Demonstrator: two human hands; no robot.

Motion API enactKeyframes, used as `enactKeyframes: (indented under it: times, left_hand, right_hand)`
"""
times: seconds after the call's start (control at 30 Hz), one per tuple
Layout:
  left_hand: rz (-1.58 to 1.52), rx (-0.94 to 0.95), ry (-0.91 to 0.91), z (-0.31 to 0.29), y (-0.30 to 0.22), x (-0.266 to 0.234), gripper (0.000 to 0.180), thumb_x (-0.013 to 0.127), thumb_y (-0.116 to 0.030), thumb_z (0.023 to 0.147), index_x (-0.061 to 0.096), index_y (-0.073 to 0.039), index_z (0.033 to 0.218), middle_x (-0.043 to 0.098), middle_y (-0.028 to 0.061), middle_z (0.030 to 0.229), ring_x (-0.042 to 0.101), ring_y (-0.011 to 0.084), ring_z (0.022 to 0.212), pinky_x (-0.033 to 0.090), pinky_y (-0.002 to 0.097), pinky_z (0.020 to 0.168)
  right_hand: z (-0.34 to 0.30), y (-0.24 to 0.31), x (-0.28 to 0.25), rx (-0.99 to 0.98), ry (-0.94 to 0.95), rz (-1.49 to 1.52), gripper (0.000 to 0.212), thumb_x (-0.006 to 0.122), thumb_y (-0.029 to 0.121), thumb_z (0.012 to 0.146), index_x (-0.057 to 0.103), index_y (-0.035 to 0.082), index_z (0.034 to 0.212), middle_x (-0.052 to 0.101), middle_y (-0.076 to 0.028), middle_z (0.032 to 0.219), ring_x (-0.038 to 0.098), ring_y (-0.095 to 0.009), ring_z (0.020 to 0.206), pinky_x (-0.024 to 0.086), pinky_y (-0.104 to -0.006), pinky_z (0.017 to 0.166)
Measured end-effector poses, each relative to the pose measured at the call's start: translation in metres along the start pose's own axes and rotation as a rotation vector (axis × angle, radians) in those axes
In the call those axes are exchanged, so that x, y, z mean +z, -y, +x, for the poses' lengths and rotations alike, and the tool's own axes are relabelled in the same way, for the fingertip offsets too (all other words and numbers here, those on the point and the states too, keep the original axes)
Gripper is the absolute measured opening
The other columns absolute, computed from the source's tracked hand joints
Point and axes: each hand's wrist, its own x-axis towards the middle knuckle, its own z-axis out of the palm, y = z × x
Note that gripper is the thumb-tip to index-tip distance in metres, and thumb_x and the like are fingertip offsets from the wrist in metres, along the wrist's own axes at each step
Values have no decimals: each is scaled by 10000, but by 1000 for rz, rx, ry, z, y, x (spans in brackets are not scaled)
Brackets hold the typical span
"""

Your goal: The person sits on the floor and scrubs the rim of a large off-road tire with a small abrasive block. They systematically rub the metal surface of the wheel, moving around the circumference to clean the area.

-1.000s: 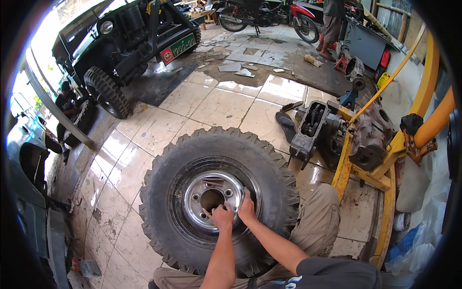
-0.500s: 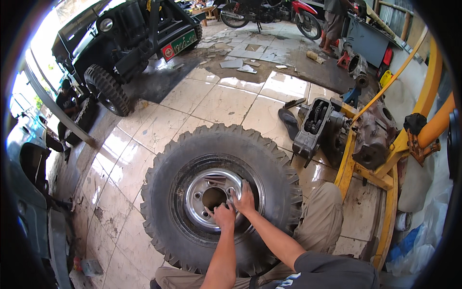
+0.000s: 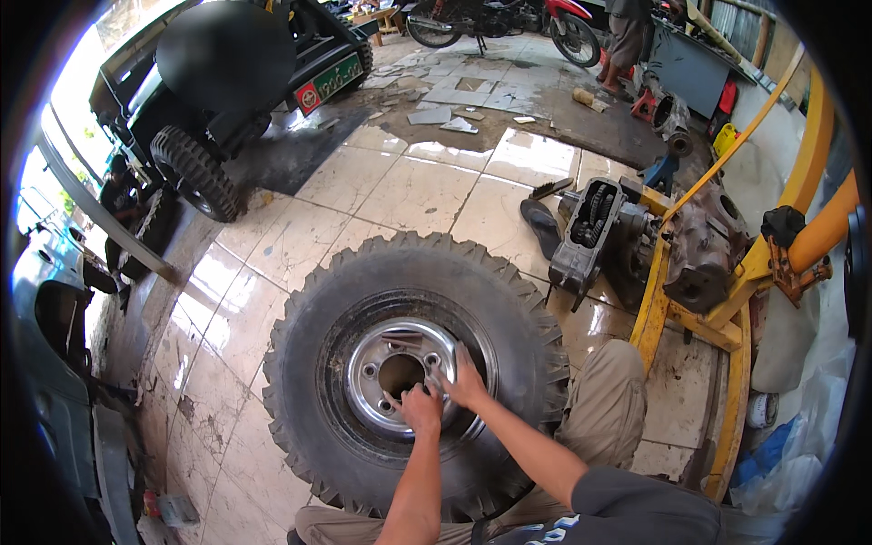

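Floor (image 3: 427, 195): glossy cream tile, cracked and stained in places, with bright reflections of daylight. Toward the back the tiling breaks up; loose tile pieces (image 3: 429, 116) lie beside a bare, dark patch.

Wheel (image 3: 374, 350): lies flat on the floor directly before the seated person, beside a trousered leg (image 3: 604, 400). Its tyre (image 3: 295, 372) has coarse tread blocks; the bright metal centre shows bolt holes around a round opening.

Left hand (image 3: 420, 407): on the wheel's centre, just below the round opening, digits partly bent; whether it grips anything cannot be told. Right hand (image 3: 465, 381): laid over the right side of the centre, digits extended and spread apart, close to the left hand.

Right side: a grey gearbox (image 3: 589, 232) with gears exposed stands against a yellow metal frame (image 3: 652, 313). A dark sandal (image 3: 541, 229) and a brush (image 3: 551, 189) lie near it. Clear plastic sheeting (image 3: 795, 445) is heaped by the wall.

Back: a red and black motorcycle (image 3: 490, 23) on its stand; a person (image 3: 625, 45) stands at a grey-blue desk (image 3: 690, 73).

Left side: a dark off-road vehicle (image 3: 250, 127), front partly hidden by a blurred patch; a second person (image 3: 118, 195) sits near a slanting metal post (image 3: 104, 209). A blue-green vehicle body (image 3: 54, 300) fills the edge.
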Motion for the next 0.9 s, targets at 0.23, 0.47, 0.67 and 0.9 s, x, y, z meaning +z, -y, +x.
enactKeyframes:
  times: [0.23, 0.47, 0.67, 0.9]
  left_hand:
    - [-37, 63, -25, 0, -11, 0, 422, 523, -375, 987, 759, -36, 902, 754, 174, 905, 681, 325, 997, 81, 576, 1255]
    - [-23, 67, -56, 0, 7, 9, 391, 542, -357, 985, 750, -31, 932, 740, 187, 890, 682, 337, 996, 91, 593, 1251]
    - [-45, 73, -26, -4, -13, 3, 395, 552, -363, 982, 748, -21, 953, 737, 194, 894, 682, 338, 992, 114, 583, 1251]
    - [-13, 32, 3, 2, 12, 8, 411, 550, -363, 990, 754, -6, 996, 757, 163, 984, 680, 295, 1052, 79, 563, 1268]
  right_hand:
    - [13, -14, -6, -32, -40, 95, 1003, 721, 496, 903, 281, -178, 1501, 315, -374, 1572, 296, -464, 1497, 245, -444, 1243]
    - [-43, -3, 9, -59, -76, 75, 1009, 760, 460, 875, 283, -155, 1518, 324, -370, 1571, 298, -459, 1498, 250, -431, 1245]
    - [15, -5, -4, 14, -105, 18, 1022, 756, 508, 867, 314, -159, 1503, 389, -376, 1526, 363, -463, 1462, 300, -451, 1221]
    - [-43, 6, 19, -48, -150, -38, 1010, 756, 489, 870, 323, -197, 1471, 387, -383, 1522, 354, -489, 1457, 306, -464, 1217]
